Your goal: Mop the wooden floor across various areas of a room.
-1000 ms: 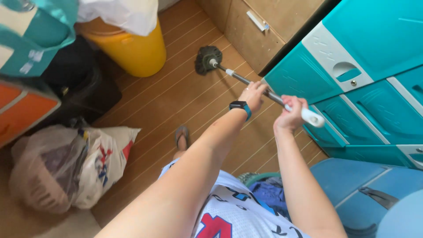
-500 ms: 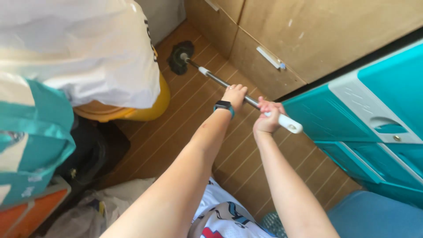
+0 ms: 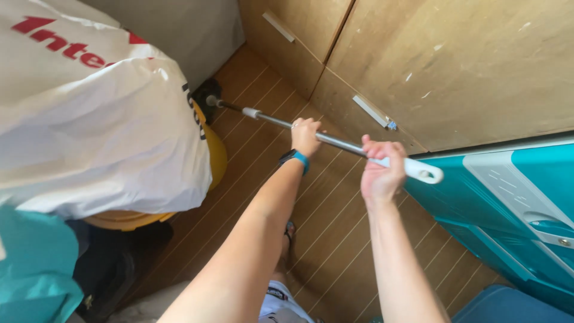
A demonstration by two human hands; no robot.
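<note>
I hold a mop with a silver metal pole (image 3: pixel 275 122) and a white handle end (image 3: pixel 423 171). My left hand (image 3: pixel 305 136), with a dark watch on a blue strap at the wrist, grips the pole at its middle. My right hand (image 3: pixel 381 170) is closed on the pole just below the white handle. The dark mop head (image 3: pixel 205 94) rests on the wooden plank floor (image 3: pixel 335 233) far ahead, partly hidden behind a white plastic bag (image 3: pixel 95 119).
The white bag sits on a yellow bin (image 3: pixel 216 157) at the left. Wooden cabinet doors (image 3: pixel 454 66) with metal handles line the far side. Teal plastic drawers (image 3: pixel 526 203) stand at the right. A teal bag (image 3: pixel 33 269) and dark items fill the lower left.
The mop head has slid farther away and left, now partly behind the white bag. Both hands stayed on the pole as the view swung toward the wooden cabinets.
</note>
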